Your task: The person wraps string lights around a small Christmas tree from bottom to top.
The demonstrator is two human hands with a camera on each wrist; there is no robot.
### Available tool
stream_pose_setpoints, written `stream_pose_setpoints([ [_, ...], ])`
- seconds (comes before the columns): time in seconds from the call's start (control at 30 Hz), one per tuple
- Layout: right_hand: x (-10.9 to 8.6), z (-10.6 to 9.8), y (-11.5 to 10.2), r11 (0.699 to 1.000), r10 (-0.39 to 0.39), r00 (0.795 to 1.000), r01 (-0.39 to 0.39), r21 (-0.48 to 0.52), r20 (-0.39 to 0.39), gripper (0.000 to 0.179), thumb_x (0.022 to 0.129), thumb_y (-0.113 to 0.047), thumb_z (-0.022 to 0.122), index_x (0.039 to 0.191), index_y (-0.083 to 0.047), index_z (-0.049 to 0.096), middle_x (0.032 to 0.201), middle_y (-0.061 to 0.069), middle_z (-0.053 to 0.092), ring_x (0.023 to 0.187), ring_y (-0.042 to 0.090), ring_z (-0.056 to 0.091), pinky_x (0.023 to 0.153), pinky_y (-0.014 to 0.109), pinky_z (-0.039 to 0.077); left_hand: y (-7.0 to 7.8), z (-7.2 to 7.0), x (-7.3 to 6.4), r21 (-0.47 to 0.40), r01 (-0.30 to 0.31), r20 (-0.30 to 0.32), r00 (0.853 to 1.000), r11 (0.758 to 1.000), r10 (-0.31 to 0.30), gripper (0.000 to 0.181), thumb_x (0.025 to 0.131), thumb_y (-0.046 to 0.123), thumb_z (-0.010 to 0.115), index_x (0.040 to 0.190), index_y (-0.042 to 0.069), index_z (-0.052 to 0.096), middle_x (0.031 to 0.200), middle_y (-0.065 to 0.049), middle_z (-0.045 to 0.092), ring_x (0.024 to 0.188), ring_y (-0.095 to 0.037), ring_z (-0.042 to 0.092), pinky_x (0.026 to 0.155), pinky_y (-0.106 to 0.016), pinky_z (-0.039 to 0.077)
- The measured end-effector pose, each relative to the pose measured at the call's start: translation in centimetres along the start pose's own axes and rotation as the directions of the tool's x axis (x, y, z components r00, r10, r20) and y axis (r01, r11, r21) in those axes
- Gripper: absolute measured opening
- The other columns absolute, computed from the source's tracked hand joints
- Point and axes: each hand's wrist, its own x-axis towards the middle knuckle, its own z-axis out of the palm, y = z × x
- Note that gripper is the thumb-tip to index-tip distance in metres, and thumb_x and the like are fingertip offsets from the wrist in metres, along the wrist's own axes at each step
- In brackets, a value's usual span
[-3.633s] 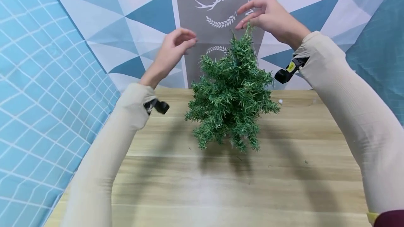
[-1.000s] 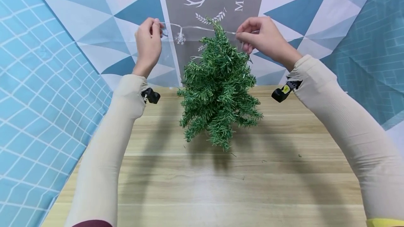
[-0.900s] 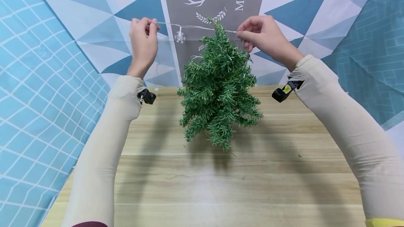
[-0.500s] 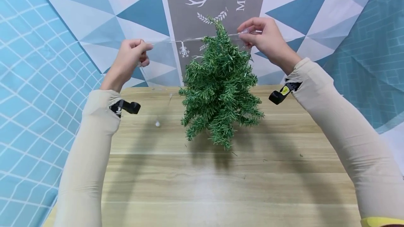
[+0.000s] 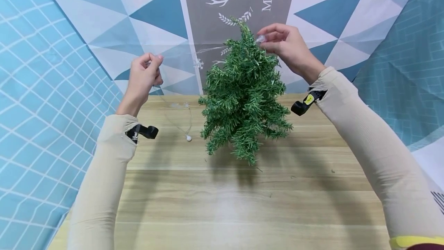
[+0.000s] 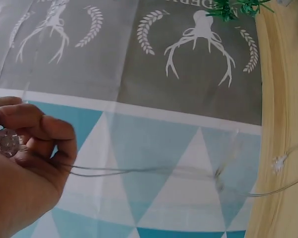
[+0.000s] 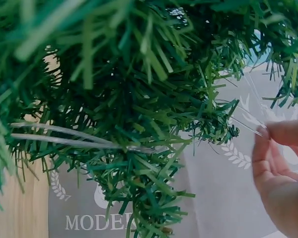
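A small green artificial Christmas tree (image 5: 244,95) stands on the wooden table. Behind its top runs a clear string of lights, with a snowflake (image 5: 198,63) hanging from it left of the tree. My left hand (image 5: 143,74), out to the left, pinches the string; in the left wrist view a clear faceted bulb (image 6: 8,143) shows at the palm and doubled wire (image 6: 129,170) trails away. Close to the treetop on the right, my right hand (image 5: 286,45) pinches the string at a clear bulb (image 5: 260,39). Wire (image 7: 64,140) also crosses the branches in the right wrist view.
The string's slack hangs to the table left of the tree, where a white drop-shaped bulb (image 5: 189,138) lies. A patterned cloth (image 5: 156,22) backs the table (image 5: 215,211), and a blue checked cloth (image 5: 45,99) stands along the left. Loose green needles are scattered in front.
Both hands were by the treetop at first, the left without the string. The left hand has since taken the string and moved down and left; slack now reaches the table. The right hand lowered slightly.
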Motion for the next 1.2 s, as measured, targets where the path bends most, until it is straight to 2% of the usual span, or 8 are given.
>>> stream_pose_setpoints([
  [0.13,0.4,-0.2,-0.3,0.975,0.046,0.994,-0.024,0.222,-0.095,0.028,0.086,0.017,0.065,0.111,0.005,0.066,0.102,0.016,0.059,0.087,0.024,0.063,0.075,0.025,0.056,0.7,1.6,0.8,0.072,-0.168,-0.073,0.982,0.983,0.174,0.034,0.101,0.015,0.058,0.075,-0.002,0.045,0.045,-0.001,0.028,0.037,-0.015,0.021,0.043,-0.027,0.02],
  [0.23,0.9,-0.6,0.1,0.966,0.13,0.983,-0.096,0.242,-0.13,0.027,0.085,0.017,0.065,0.109,0.004,0.065,0.108,0.016,0.059,0.089,0.024,0.062,0.075,0.025,0.056,0.4,2.1,2.2,0.302,-0.171,-0.124,0.968,0.938,0.216,0.034,0.101,0.021,0.058,0.074,0.003,0.048,0.045,-0.001,0.033,0.036,-0.013,0.031,0.041,-0.024,0.025],
  [0.4,1.1,-1.5,2.3,0.94,0.296,0.953,-0.302,-0.159,-0.064,0.04,0.093,0.015,0.043,0.128,0.003,0.056,0.132,0.011,0.054,0.083,0.01,0.054,0.06,0.015,0.045,-1.7,1.2,2.3,0.678,0.021,-0.097,0.993,0.735,0.061,0.038,0.103,0.037,0.051,0.077,0.01,0.051,0.048,0.002,0.038,0.039,-0.01,0.034,0.042,-0.026,0.03],
  [0.53,0.6,-1.2,3.9,0.892,0.374,0.927,-0.351,-0.286,0.028,0.044,0.096,0.011,0.034,0.134,0.001,0.052,0.108,0.003,0.058,0.056,0.005,0.041,0.052,0.017,0.038,-3.1,-0.2,0.3,0.778,0.106,-0.095,0.994,0.619,-0.051,0.041,0.103,0.039,0.048,0.075,0.009,0.049,0.047,0.003,0.035,0.038,-0.011,0.028,0.043,-0.029,0.029],
  [0.7,0.2,-1.0,1.6,0.918,0.392,0.918,-0.395,0.031,0.063,0.038,0.094,0.017,0.041,0.121,-0.001,0.062,0.128,0.006,0.055,0.089,0.01,0.056,0.076,0.016,0.049,-3.5,-0.6,-1.4,0.699,0.133,-0.093,0.991,0.703,-0.095,0.039,0.103,0.037,0.053,0.077,0.007,0.05,0.044,0.006,0.036,0.036,-0.01,0.035,0.042,-0.027,0.032],
  [0.83,-0.5,-3.2,-1.8,0.874,0.34,0.929,-0.369,0.315,0.147,0.031,0.091,0.018,0.054,0.117,0.003,0.065,0.124,0.02,0.061,0.098,0.024,0.064,0.082,0.027,0.055,-2.5,1.1,-1.7,0.621,0.091,-0.035,0.995,0.779,-0.088,0.039,0.102,0.036,0.055,0.078,0.006,0.053,0.049,0.007,0.046,0.036,-0.009,0.041,0.041,-0.024,0.033],
  [1.0,-1.9,-6.3,-3.5,0.861,0.296,0.935,-0.349,0.371,0.194,0.038,0.093,0.018,0.051,0.127,0.004,0.061,0.113,0.018,0.058,0.083,0.025,0.06,0.066,0.031,0.051,-0.8,4.0,-1.7,0.621,-0.012,0.067,0.997,0.784,-0.037,0.038,0.103,0.035,0.054,0.078,0.006,0.053,0.052,0.0,0.046,0.038,-0.013,0.039,0.042,-0.026,0.031],
  [1.2,-1.5,-5.9,-1.9,0.886,0.317,0.948,-0.297,0.356,0.001,0.037,0.088,0.023,0.054,0.118,0.004,0.064,0.118,0.014,0.047,0.09,0.023,0.051,0.072,0.028,0.051,-0.7,5.1,-0.8,0.635,-0.048,0.071,0.997,0.771,0.004,0.036,0.103,0.032,0.054,0.077,0.007,0.05,0.049,-0.001,0.038,0.041,-0.014,0.036,0.043,-0.028,0.029],
])
